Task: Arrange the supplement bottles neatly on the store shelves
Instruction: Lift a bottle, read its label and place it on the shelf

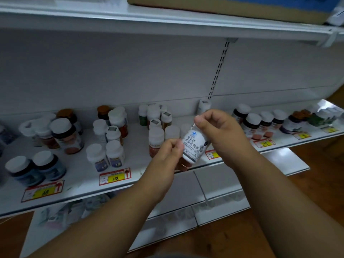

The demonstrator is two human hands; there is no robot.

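Both hands hold one white supplement bottle [193, 146] at the centre of view, in front of the shelf [78, 175] edge. The right hand [221, 129], at 1 o'clock from the bottle, has its grip closed over the top end; the left hand [167, 157], at 8 o'clock, pinches the lower side. The bottle is tilted, label facing the camera. Behind it, at 9 to 11 o'clock, white-capped bottles [115, 153] stand in loose clusters; more dark bottles [253, 125] stand at 2 o'clock. Price tags [115, 176] line the shelf front.
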